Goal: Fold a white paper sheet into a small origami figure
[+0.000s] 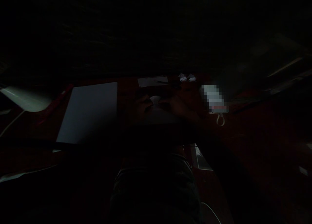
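The scene is very dark. Near the middle of the table, a small piece of white paper stands partly raised, its upper edge looking rounded. My left hand has its fingers curled at the paper's left side. On the right side, my right hand bends its fingers against the same paper. Below the hands a dim pale sheet lies flat; whether it joins the raised piece I cannot tell. The fingertips are partly lost in shadow.
Left lies a large white sheet, beside a red strip-like object and a pale lamp-like shape. Beyond the hands are a paper rectangle, dark scissors and two small folded papers. A blurred-out phone with a loop lies right.
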Motion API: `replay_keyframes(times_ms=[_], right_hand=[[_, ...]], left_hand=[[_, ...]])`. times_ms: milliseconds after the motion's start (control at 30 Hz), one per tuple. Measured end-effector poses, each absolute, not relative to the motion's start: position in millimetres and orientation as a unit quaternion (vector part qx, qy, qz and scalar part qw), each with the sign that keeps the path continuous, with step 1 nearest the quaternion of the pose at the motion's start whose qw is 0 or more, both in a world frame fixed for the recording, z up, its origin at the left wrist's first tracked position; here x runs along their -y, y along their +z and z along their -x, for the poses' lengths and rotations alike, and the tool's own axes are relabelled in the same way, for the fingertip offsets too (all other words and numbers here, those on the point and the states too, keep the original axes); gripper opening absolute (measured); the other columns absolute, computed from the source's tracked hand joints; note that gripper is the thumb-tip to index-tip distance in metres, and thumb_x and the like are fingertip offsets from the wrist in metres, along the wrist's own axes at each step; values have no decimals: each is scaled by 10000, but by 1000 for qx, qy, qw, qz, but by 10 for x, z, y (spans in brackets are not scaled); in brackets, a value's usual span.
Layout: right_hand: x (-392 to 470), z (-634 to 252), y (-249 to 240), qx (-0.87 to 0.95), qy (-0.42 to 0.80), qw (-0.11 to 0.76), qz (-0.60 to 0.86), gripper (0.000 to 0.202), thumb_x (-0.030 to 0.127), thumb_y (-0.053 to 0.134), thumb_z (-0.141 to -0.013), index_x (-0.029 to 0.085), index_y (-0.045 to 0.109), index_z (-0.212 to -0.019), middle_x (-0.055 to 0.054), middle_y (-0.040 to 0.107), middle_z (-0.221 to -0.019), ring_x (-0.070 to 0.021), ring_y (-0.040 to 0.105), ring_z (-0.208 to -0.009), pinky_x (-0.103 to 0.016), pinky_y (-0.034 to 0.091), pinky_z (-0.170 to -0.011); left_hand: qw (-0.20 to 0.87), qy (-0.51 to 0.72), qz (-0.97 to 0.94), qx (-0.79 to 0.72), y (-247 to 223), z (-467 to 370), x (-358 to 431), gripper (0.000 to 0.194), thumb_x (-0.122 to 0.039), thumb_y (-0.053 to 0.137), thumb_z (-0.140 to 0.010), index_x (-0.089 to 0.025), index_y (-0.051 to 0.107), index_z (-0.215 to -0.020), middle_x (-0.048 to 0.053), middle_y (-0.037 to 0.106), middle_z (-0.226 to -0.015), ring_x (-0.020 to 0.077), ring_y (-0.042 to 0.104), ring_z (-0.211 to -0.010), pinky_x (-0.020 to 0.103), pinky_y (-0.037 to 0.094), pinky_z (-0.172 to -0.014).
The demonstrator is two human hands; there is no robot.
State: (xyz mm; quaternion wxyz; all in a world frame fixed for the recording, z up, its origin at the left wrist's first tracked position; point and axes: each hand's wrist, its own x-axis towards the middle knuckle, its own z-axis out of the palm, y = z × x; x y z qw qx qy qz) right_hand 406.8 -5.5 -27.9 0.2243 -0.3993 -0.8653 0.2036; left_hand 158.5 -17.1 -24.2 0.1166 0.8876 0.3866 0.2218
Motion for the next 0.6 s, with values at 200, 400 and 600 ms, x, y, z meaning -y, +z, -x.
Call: replay_keyframes(times_ms=[200,400,600], right_hand=[[49,-4083,-283,851,225,239,410,186,414,757,-969,253,848,-984,-71,807,-1014,-248,732,-936,-374,518,-853],[48,-4068,-248,846,225,224,429,293,484,741,-979,205,807,-923,-72,789,-929,-215,698,-825,-343,502,-780],[72,-4053,-237,851,207,206,436,241,373,702,-1022,171,805,-941,-99,798,-1028,-204,698,-866,-335,497,-815]], left_hand=[[99,214,-887,-398,-240,-1581,180,119,-288,683,-934,-228,784,-913,98,690,-1147,337,631,-1163,531,489,-1092],[110,217,-875,-419,-246,-1562,153,127,-327,702,-942,-209,720,-896,73,709,-1084,264,656,-998,438,539,-944],[86,196,-887,-408,-268,-1546,128,97,-297,701,-954,-207,730,-935,67,723,-1080,263,669,-1016,441,538,-959]])
